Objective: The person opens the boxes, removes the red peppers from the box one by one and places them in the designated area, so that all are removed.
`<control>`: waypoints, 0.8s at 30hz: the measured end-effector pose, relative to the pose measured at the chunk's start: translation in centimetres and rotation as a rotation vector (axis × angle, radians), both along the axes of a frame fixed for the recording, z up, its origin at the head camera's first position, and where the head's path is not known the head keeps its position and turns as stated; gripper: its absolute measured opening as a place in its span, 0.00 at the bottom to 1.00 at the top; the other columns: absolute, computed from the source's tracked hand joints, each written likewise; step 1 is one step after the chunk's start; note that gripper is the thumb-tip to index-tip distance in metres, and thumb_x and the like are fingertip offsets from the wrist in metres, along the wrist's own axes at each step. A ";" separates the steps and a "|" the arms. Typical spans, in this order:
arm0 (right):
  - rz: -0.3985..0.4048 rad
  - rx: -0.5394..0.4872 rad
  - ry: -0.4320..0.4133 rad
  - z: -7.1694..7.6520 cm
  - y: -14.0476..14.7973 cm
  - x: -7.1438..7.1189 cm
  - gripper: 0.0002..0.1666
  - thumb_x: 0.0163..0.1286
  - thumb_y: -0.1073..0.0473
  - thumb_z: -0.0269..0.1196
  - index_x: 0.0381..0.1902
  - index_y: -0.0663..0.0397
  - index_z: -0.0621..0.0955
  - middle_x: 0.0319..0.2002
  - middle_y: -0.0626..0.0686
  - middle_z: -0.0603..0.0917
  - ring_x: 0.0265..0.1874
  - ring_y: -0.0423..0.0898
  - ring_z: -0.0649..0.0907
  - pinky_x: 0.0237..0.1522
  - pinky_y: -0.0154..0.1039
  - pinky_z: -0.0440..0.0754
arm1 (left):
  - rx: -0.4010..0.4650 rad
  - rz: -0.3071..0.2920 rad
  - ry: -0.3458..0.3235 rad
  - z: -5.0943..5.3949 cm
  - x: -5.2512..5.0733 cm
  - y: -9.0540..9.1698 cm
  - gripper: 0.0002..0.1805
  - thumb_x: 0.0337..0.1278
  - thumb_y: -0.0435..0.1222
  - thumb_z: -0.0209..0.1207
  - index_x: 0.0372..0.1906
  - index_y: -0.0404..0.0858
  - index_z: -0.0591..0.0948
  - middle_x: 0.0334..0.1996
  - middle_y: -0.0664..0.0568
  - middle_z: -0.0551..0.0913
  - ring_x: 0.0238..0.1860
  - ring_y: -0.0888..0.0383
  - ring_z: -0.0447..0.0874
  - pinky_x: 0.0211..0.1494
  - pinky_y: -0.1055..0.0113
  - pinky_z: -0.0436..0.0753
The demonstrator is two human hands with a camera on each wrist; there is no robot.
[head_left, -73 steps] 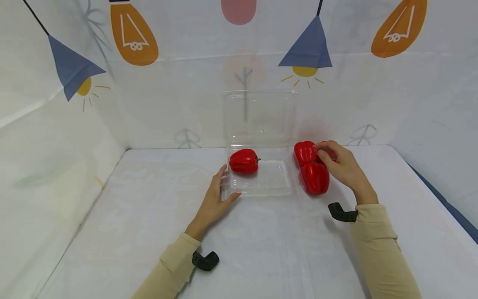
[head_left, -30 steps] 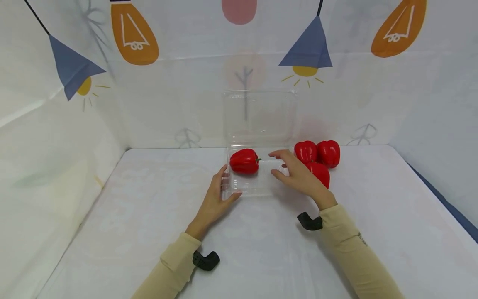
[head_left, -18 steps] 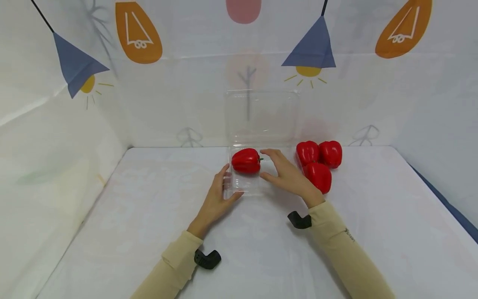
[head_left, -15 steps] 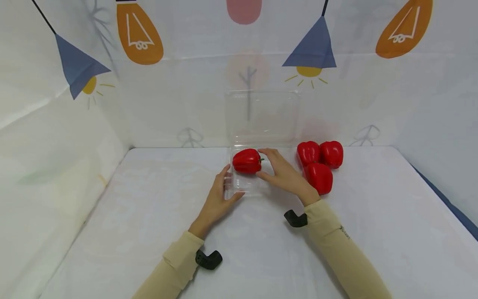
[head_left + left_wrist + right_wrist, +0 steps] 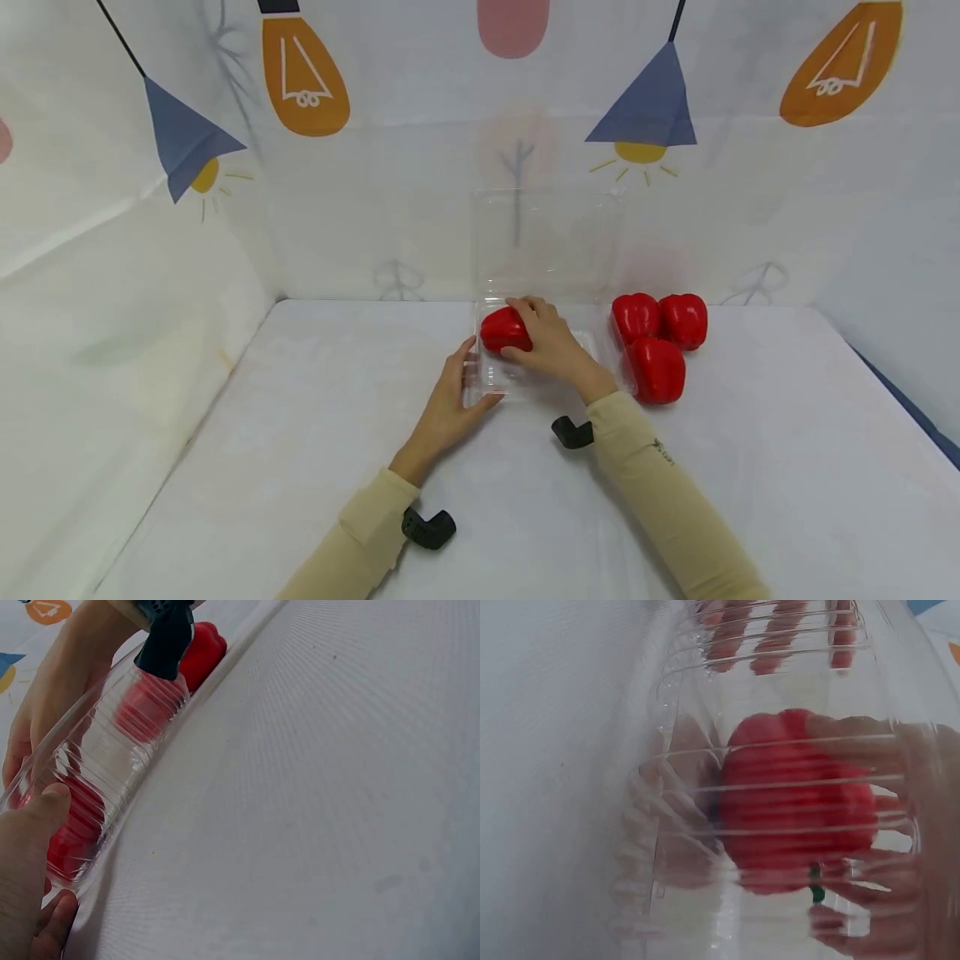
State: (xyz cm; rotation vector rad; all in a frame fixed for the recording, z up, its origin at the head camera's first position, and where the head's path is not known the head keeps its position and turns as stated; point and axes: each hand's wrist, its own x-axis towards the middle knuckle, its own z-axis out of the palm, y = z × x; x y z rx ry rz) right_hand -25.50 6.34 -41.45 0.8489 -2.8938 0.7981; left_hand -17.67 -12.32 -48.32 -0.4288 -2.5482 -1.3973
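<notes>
A clear plastic clamshell box [image 5: 517, 385] stands on the table with its lid [image 5: 558, 237] raised at the back. My left hand [image 5: 444, 415] holds its front left corner; in the left wrist view the thumb lies on the ribbed wall. Inside the box, at its left end, lies a red bell pepper [image 5: 498, 331], which my right hand [image 5: 553, 346] grips from the right, fingers behind and thumb in front. Through the ribbed plastic in the right wrist view, the pepper [image 5: 795, 806] shows with a green stem. My right fingers partly cover it in the head view.
Just right of the box sit three more red bell peppers, one at the front [image 5: 657, 372], one at the back left [image 5: 636, 317] and one at the back right [image 5: 684, 321]. A white patterned cloth wall [image 5: 420, 200] rises behind the table [image 5: 322, 392].
From the loose peppers, my right hand has come left into the box, and its fingers have closed round the pepper there. The left hand has kept its place on the box.
</notes>
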 end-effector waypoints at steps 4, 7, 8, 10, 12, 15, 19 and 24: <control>-0.002 0.002 0.001 -0.4 -0.5 0.0 0.44 0.61 0.50 0.66 0.70 0.51 0.60 0.65 0.62 0.64 0.63 0.60 0.67 0.61 0.60 0.71 | 0.011 -0.004 0.008 -0.3 0.3 -0.1 0.49 0.49 0.43 0.68 0.74 0.48 0.52 0.61 0.46 0.69 0.59 0.53 0.72 0.60 0.58 0.78; -0.013 -0.026 0.002 -0.6 -0.6 -0.1 0.40 0.61 0.53 0.65 0.68 0.51 0.63 0.63 0.61 0.65 0.61 0.59 0.68 0.60 0.58 0.73 | 0.015 -0.018 0.028 -0.3 0.3 -0.1 0.49 0.50 0.43 0.68 0.74 0.47 0.52 0.61 0.45 0.69 0.59 0.52 0.72 0.60 0.57 0.78; -0.016 -0.034 0.004 -0.7 -0.5 -0.1 0.39 0.61 0.54 0.65 0.68 0.50 0.63 0.62 0.61 0.66 0.60 0.59 0.69 0.60 0.57 0.74 | 0.015 -0.022 0.034 -0.3 0.3 -0.1 0.49 0.50 0.43 0.68 0.74 0.47 0.52 0.61 0.45 0.69 0.59 0.52 0.72 0.60 0.57 0.78; -0.018 -0.055 0.005 -0.8 -0.4 -0.2 0.37 0.62 0.55 0.65 0.67 0.50 0.64 0.61 0.60 0.66 0.59 0.58 0.70 0.59 0.56 0.75 | 0.015 -0.025 0.038 -0.3 0.2 0.0 0.49 0.50 0.43 0.68 0.74 0.47 0.51 0.61 0.45 0.69 0.59 0.53 0.72 0.60 0.57 0.78; -0.013 -0.062 0.003 -0.9 -0.2 -0.3 0.37 0.62 0.55 0.66 0.66 0.50 0.64 0.60 0.60 0.66 0.59 0.57 0.70 0.59 0.55 0.76 | 0.012 -0.022 0.032 -0.3 0.2 0.0 0.49 0.50 0.43 0.68 0.74 0.48 0.51 0.61 0.46 0.68 0.59 0.53 0.72 0.60 0.57 0.78; -0.016 -0.074 -0.007 -0.9 0.0 -0.2 0.38 0.61 0.54 0.66 0.66 0.50 0.65 0.60 0.60 0.66 0.60 0.57 0.70 0.59 0.55 0.76 | 0.008 -0.018 0.020 -0.4 0.2 0.0 0.49 0.50 0.43 0.68 0.74 0.49 0.51 0.61 0.46 0.68 0.59 0.53 0.72 0.60 0.58 0.78; -0.036 -0.087 -0.006 -0.8 0.1 0.0 0.38 0.60 0.54 0.66 0.66 0.50 0.65 0.60 0.58 0.67 0.59 0.56 0.71 0.58 0.54 0.77 | 0.002 -0.017 0.031 -0.4 0.0 0.0 0.50 0.50 0.44 0.68 0.74 0.48 0.51 0.61 0.46 0.68 0.59 0.53 0.72 0.60 0.58 0.78; -0.043 -0.079 0.022 -0.8 0.1 -0.2 0.37 0.58 0.52 0.66 0.64 0.48 0.67 0.58 0.57 0.69 0.57 0.54 0.73 0.56 0.52 0.79 | 0.002 -0.014 0.025 -0.2 -0.2 0.0 0.50 0.50 0.45 0.68 0.74 0.49 0.51 0.61 0.47 0.68 0.59 0.53 0.72 0.60 0.58 0.78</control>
